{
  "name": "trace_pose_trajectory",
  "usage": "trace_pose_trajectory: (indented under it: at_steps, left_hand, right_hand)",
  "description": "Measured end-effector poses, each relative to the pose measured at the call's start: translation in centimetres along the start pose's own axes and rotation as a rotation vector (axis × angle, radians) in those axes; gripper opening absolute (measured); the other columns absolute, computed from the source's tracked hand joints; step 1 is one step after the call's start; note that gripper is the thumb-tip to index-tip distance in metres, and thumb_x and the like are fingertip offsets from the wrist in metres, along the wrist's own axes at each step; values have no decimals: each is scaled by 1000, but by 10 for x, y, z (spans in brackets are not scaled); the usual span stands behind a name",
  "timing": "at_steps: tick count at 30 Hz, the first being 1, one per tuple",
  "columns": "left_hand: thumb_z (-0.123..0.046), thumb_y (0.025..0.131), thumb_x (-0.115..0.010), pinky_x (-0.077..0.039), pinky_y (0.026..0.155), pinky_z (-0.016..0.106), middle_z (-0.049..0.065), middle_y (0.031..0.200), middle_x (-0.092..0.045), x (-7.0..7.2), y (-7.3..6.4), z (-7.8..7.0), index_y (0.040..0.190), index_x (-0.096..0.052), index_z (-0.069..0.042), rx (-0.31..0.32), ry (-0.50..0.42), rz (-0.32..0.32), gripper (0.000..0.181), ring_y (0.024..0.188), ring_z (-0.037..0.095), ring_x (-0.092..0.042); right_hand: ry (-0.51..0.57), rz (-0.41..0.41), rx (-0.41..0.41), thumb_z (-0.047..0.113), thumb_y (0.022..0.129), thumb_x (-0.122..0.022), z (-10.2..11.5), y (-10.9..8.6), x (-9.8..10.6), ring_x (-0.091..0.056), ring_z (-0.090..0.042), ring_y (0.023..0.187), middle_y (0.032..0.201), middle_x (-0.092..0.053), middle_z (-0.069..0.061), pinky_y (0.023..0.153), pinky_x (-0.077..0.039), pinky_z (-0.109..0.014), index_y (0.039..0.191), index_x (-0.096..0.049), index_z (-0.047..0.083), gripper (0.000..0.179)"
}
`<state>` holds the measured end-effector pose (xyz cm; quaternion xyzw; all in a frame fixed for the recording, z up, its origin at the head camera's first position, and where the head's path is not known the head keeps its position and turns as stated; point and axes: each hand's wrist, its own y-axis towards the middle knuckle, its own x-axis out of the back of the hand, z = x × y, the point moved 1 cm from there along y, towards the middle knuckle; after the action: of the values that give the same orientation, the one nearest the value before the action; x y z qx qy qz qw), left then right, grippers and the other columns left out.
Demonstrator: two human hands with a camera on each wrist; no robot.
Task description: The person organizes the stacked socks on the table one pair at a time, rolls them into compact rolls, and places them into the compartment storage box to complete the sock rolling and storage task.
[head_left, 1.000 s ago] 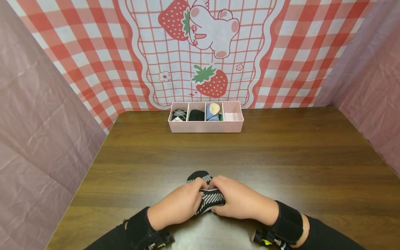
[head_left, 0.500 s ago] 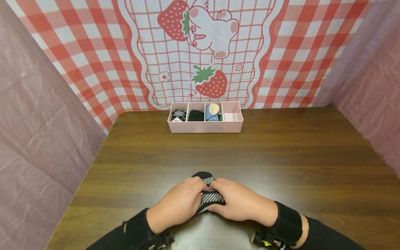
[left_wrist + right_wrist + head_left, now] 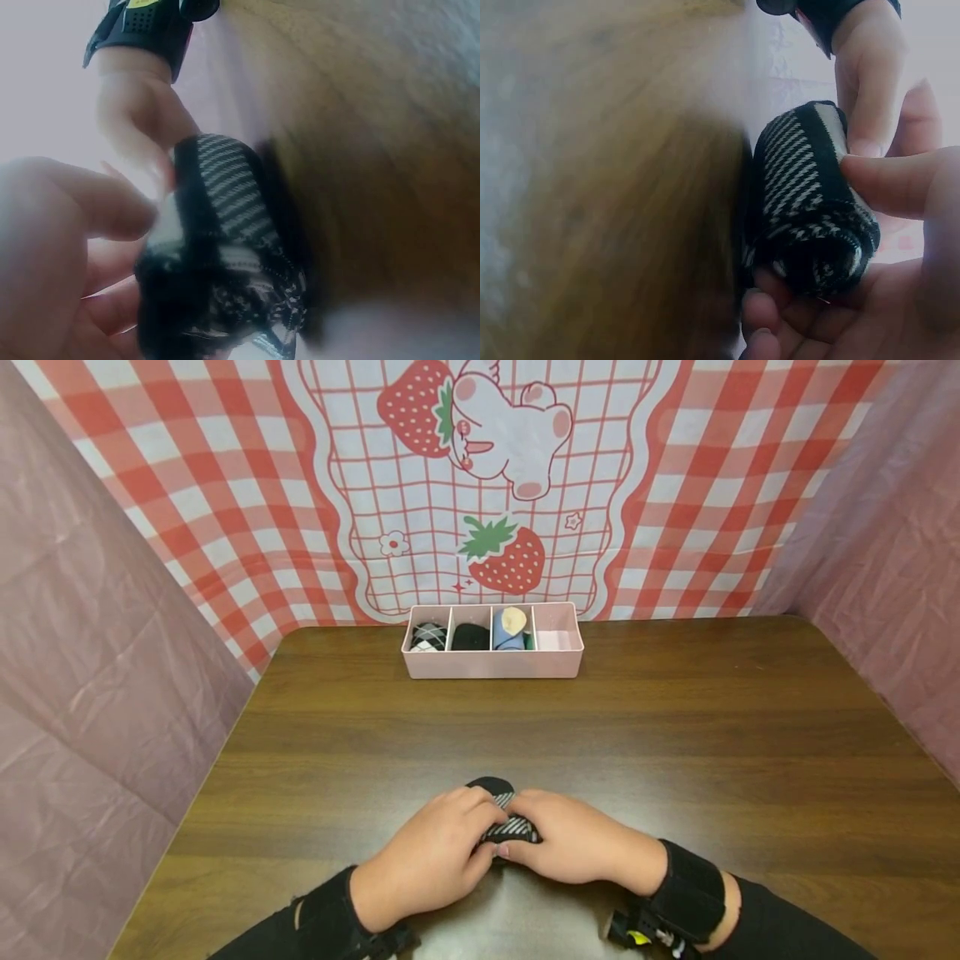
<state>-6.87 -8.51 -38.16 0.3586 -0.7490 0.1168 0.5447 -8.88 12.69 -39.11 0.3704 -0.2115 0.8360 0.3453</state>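
A black sock (image 3: 513,831) with white diagonal stripes is bunched into a roll near the front middle of the table. My left hand (image 3: 435,852) grips its left side, thumb on the near face and fingers over the top. From the other side my right hand (image 3: 581,839) holds it the same way, the two thumbs meeting at the near edge. The right wrist view shows the sock's coiled end (image 3: 821,259) with fingers curled under it. Part of the black toe (image 3: 491,785) sticks out beyond the fingers on the far side.
A pink divided box (image 3: 493,667) stands at the table's far edge. Three compartments hold rolled socks: argyle (image 3: 429,636), black (image 3: 471,637) and blue with a cream end (image 3: 510,631). The rightmost compartment (image 3: 555,635) shows its bare floor. A red checked cloth (image 3: 247,485) hangs behind.
The sock is rolled a little tighter and its far end has drawn in toward the hands. My left hand has shifted slightly right, its thumb now close to the right thumb.
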Motion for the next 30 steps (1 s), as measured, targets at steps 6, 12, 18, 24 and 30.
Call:
trace_pose_trajectory:
  at_steps: [6, 12, 18, 24, 30]
  left_hand:
    - [-25, 100, -68, -53, 89, 37, -4, 114, -63, 0, -1, 0, 119, -69, -16, -2, 12, 16, 21, 103, 12, -60]
    - [-23, 98, -70, -52, 93, 37, -4, 117, -62, 1, 0, 2, 123, -67, -15, 15, 11, 68, 27, 105, 12, -60]
    - [-17, 95, -71, -52, 95, 34, -1, 121, -62, 0, 0, 4, 128, -64, -12, 10, 7, 120, 34, 109, 13, -60]
    - [-13, 100, -65, -53, 95, 32, 1, 124, -63, -1, 0, 10, 129, -63, -11, 49, -65, 119, 30, 112, 15, -62]
    - [-14, 104, -60, -54, 94, 34, 3, 123, -64, -2, 1, 14, 132, -61, -9, 78, -65, 108, 29, 111, 16, -63]
  right_hand:
    - [26, 28, -62, 50, 101, -59, -4, 3, 1, -60, -5, 92, 101, -63, 13, 83, -52, -35, 113, -67, 22, 31]
    - [35, 30, -84, 52, 100, -60, -4, 3, 0, -60, -5, 86, 96, -63, 14, 77, -50, -34, 111, -64, 24, 31]
    - [62, 23, -122, 55, 99, -61, -1, 3, 2, -58, -7, 76, 89, -62, 12, 67, -48, -33, 111, -60, 24, 33]
    - [12, -18, -85, 55, 97, -65, 1, 1, 2, -57, -6, 77, 93, -59, 12, 67, -48, -30, 111, -59, 23, 35]
    - [-70, -37, -15, 35, 86, -83, 2, 0, 4, -59, -7, 91, 111, -56, 7, 78, -53, -30, 123, -56, 19, 48]
